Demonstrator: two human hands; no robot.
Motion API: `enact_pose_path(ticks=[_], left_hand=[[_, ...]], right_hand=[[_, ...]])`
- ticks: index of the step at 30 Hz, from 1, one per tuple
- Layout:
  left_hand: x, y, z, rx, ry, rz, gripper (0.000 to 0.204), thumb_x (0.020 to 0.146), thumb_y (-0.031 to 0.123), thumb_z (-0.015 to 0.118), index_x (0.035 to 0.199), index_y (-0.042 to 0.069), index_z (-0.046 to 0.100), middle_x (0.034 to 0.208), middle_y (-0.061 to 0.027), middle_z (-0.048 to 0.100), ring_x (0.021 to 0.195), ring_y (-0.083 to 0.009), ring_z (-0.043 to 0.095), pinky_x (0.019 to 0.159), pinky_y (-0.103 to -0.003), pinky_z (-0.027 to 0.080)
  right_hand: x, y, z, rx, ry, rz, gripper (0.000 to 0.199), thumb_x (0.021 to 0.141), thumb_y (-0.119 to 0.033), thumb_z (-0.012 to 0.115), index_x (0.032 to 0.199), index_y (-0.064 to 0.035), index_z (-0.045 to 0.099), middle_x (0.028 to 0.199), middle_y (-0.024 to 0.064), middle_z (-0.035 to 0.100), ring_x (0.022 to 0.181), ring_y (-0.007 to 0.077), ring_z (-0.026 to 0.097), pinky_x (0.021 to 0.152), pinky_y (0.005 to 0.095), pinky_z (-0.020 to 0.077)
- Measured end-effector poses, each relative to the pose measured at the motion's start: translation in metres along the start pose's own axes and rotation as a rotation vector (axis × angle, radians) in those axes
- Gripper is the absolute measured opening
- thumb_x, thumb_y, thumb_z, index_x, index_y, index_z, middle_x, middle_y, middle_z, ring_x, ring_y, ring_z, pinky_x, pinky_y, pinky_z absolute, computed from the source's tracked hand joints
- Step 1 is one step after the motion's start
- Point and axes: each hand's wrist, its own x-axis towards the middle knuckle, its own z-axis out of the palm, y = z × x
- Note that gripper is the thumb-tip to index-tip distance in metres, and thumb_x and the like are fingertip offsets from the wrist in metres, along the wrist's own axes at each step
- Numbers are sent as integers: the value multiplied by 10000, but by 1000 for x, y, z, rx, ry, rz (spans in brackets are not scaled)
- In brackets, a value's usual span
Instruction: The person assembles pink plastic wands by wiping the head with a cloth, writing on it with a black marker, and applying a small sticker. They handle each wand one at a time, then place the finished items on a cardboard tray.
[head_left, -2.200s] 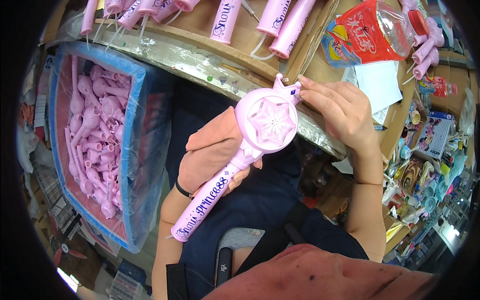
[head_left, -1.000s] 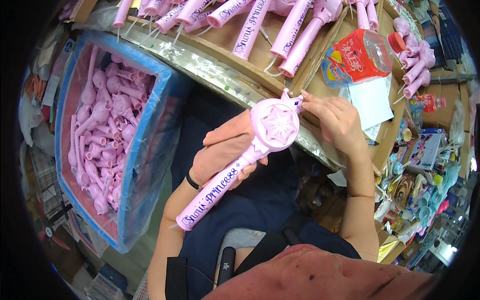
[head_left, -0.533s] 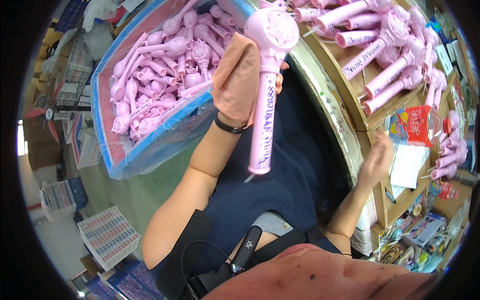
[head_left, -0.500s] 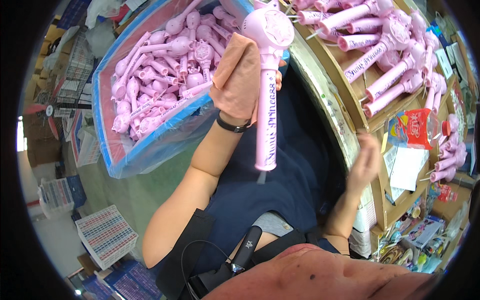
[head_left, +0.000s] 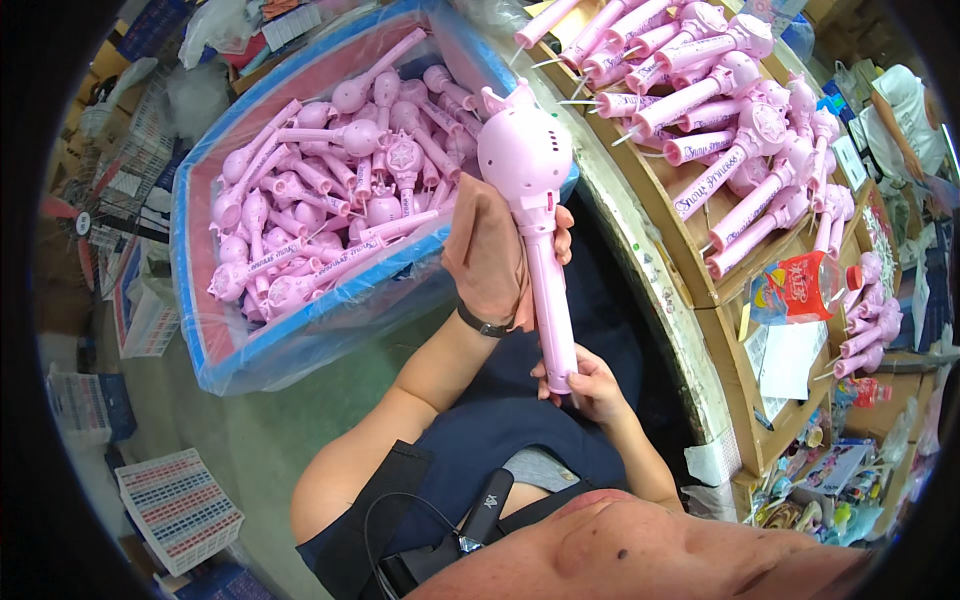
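Note:
A pink toy wand [head_left: 545,275] with a round head and a long handle stands upright in front of me, its plain side with small holes in view. My left hand [head_left: 564,235] grips the wand below its head, with fingertips showing on the right side. A peach-brown cloth [head_left: 483,245] covers most of that hand and lies against the wand. At the lower end of the handle, the thumb and fingers of my right hand [head_left: 592,386] close on the same wand.
To the left is a blue-rimmed, plastic-lined bin [head_left: 205,340] full of pink wands [head_left: 405,160]. On the right, a wooden workbench [head_left: 715,300] bears many wands [head_left: 745,140], a red-labelled bottle [head_left: 800,287] and paper sheets [head_left: 792,360]. A person [head_left: 910,120] is at far right.
The wand has turned, so its star and lettering no longer face me. My right hand has come from beside the bench to the handle's lower end and closed on it.

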Motion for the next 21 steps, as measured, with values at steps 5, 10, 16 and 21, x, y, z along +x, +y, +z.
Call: enact_pose_path(ticks=[5, 10, 16, 21], left_hand=[[1, 4, 1, 303, -75, 191, 519, 993, 448, 399, 1204, -17, 491, 1034, -182, 635, 827, -200, 640, 740, -298, 542], [-3, 8, 0, 55, -111, 133, 541, 978, 440, 457, 1271, -14, 443, 1040, -193, 635, 810, -196, 641, 712, -292, 543], [-6, -13, -8, 205, -68, 218, 443, 955, 319, 567, 1230, -17, 483, 1005, -166, 651, 718, -154, 620, 628, -276, 530], [-7, -25, -11, 632, 89, 247, 199, 883, 122, 662, 1037, -2, 636, 817, -46, 684, 696, -66, 619, 639, -226, 507]], right_hand=[[0, 2, 20, -742, 329, -284, 580, 871, -103, 676, 1365, 21, 399, 1211, 107, 577, 1069, 163, 577, 926, 294, 447], [4, 5, 12, -357, 248, -148, 576, 833, -119, 689, 1330, 17, 432, 1116, 108, 598, 974, 181, 597, 855, 303, 470], [12, 23, -24, 881, -413, 136, 561, 820, -343, 638, 1245, -9, 491, 890, 84, 594, 674, 179, 565, 616, 294, 456], [19, 35, -32, -175, 122, 20, 456, 838, -269, 716, 1177, -43, 511, 970, 57, 607, 832, 142, 601, 778, 286, 491]])
